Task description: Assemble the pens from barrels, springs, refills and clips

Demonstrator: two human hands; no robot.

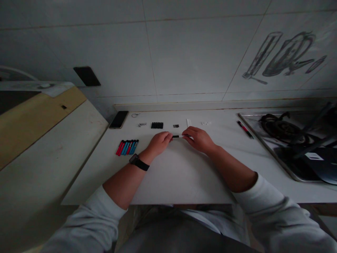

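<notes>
Over the middle of the white counter, my left hand point(160, 142) is closed in a pinch on the left end of a slim black-and-white pen part point(175, 136). My right hand point(199, 139) pinches its pale right end, so the piece lies level between both hands. Behind the hands runs a row of small parts: silver bits that look like springs point(142, 124), short black tubes point(157, 125), small dark pieces point(176, 126), white thin strips point(188, 122) and tiny clear pieces point(206, 123). Left of my left hand lie several red and blue pen barrels point(127, 147) with black ends.
A phone point(119, 119) and a thin ring point(135, 115) lie at the back left. On the right, a red-and-black pen point(245, 129) rests beside a gas stove point(283, 154). A pale cabinet-like box point(52, 140) borders the left side; a tiled wall point(184, 59) stands behind.
</notes>
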